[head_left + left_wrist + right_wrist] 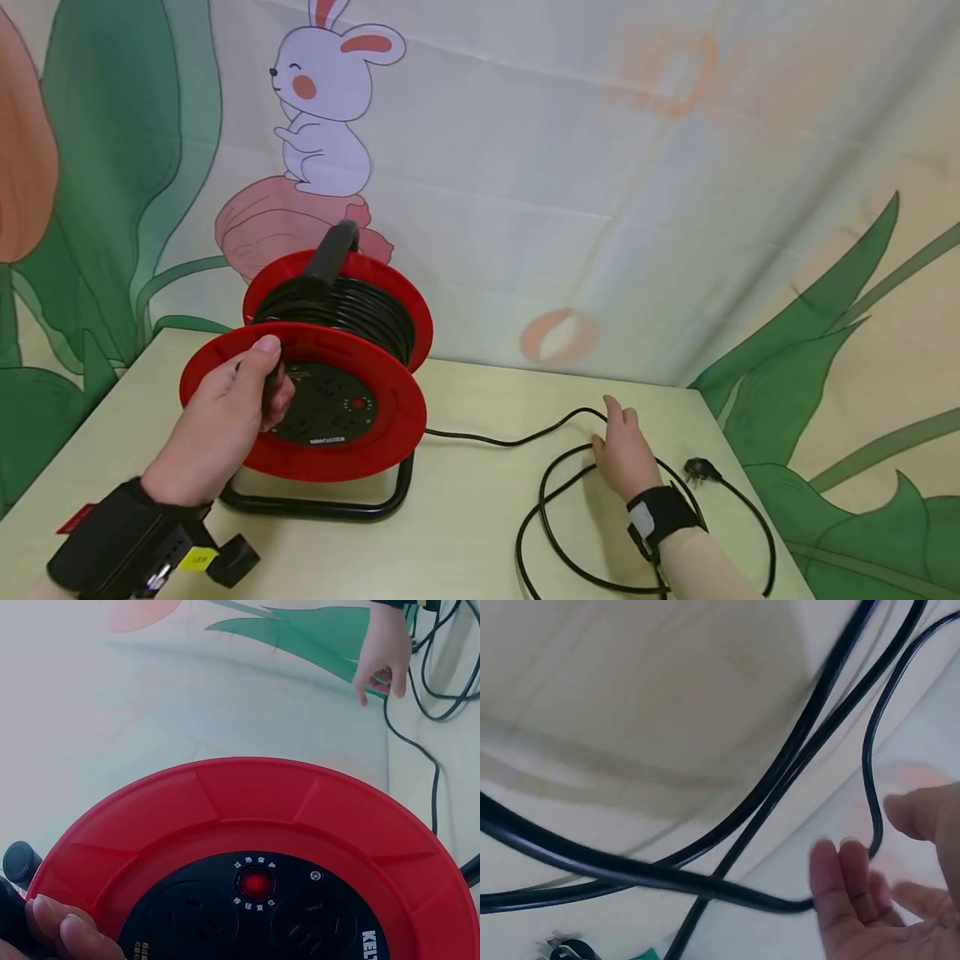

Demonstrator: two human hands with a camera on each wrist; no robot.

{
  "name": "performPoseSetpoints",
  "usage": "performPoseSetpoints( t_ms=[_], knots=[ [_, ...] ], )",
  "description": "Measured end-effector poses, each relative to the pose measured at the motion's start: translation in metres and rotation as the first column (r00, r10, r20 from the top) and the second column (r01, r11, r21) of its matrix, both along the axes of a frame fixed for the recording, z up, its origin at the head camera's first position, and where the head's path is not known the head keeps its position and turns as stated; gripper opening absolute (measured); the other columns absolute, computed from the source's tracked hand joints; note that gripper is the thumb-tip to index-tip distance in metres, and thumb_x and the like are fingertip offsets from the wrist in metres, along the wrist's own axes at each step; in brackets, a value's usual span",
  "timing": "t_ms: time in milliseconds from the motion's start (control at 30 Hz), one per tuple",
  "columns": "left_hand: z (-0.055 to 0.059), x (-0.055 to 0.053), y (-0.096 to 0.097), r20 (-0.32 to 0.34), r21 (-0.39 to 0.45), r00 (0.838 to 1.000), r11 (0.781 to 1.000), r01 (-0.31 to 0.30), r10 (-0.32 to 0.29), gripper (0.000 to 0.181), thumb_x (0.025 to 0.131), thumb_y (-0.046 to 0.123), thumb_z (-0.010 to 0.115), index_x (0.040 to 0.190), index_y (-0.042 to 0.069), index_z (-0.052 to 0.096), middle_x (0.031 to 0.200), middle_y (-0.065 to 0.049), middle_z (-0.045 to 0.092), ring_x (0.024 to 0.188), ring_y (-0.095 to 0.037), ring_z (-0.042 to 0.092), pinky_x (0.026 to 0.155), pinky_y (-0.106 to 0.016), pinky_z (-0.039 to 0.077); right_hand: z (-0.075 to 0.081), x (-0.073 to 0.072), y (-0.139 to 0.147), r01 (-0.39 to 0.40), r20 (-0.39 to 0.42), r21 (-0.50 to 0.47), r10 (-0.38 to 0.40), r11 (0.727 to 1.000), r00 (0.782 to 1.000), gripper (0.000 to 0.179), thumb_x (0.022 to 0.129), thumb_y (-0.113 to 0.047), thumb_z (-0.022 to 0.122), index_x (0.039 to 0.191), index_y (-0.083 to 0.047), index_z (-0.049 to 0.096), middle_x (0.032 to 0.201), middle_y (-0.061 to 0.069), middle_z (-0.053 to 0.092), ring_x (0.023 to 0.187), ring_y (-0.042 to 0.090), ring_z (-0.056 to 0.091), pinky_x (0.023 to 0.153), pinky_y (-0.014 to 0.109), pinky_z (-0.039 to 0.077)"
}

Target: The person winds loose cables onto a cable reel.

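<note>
A red and black cable reel stands on the table at the left, wound with black cable, with a round socket panel in its near face. My left hand grips the dark winding knob on that face; in the left wrist view its fingers curl round the knob at the lower left. My right hand is at the loose black cable that runs out from the reel. In the right wrist view the cable passes behind the loosely curled fingers, with the thumb held apart.
Loose loops of cable lie on the table around my right wrist. The plug rests near the right edge. A black carry handle rises above the reel. Behind hangs a printed curtain with a rabbit and leaves.
</note>
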State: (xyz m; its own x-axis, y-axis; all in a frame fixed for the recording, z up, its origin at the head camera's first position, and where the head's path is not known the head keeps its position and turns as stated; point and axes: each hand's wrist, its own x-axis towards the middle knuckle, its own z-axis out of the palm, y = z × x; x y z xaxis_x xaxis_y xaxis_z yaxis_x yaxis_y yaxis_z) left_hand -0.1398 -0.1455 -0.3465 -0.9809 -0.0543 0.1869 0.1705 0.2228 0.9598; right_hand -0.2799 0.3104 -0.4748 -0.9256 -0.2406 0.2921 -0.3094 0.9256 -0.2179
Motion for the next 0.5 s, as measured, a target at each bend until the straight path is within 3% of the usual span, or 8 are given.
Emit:
performPoseSetpoints(
  t_ms=[100,267,500],
  knots=[
    [0.000,0.000,-0.002,0.002,-0.003,1.000,1.000,-0.006,0.006,0.050,0.104,0.045,0.029,0.095,-0.002,0.045,0.081,-0.015,0.047,0.075,-0.027,0.050,0.063,-0.032,0.042,0.001,-0.010,0.002,0.050,0.075,0.010,-0.051,0.999,0.996,0.055,0.092,-0.007,0.064,0.138,0.010,0.038,0.112,0.031,0.042,0.055,0.018,0.049,0.053,0.032,0.044],
    [-0.001,-0.001,-0.002,0.010,-0.001,1.000,1.000,0.001,-0.001,0.049,0.104,0.044,0.030,0.095,-0.002,0.045,0.081,-0.015,0.047,0.076,-0.028,0.049,0.064,-0.032,0.042,0.007,-0.014,0.004,0.037,0.185,0.048,-0.045,0.998,0.982,0.040,0.093,-0.008,0.063,0.128,0.008,0.052,0.103,0.026,0.057,0.078,0.032,0.061,0.065,0.041,0.049],
    [0.002,0.000,-0.002,0.009,-0.024,1.000,1.000,-0.002,0.002,0.049,0.105,0.043,0.030,0.093,-0.002,0.045,0.080,-0.016,0.047,0.076,-0.028,0.050,0.064,-0.032,0.042,0.028,0.002,0.017,-0.058,0.143,-0.053,0.065,0.997,0.988,0.012,0.098,-0.006,0.055,0.104,-0.001,0.064,0.084,0.006,0.063,0.074,0.022,0.057,0.067,0.038,0.045]
  ],
)
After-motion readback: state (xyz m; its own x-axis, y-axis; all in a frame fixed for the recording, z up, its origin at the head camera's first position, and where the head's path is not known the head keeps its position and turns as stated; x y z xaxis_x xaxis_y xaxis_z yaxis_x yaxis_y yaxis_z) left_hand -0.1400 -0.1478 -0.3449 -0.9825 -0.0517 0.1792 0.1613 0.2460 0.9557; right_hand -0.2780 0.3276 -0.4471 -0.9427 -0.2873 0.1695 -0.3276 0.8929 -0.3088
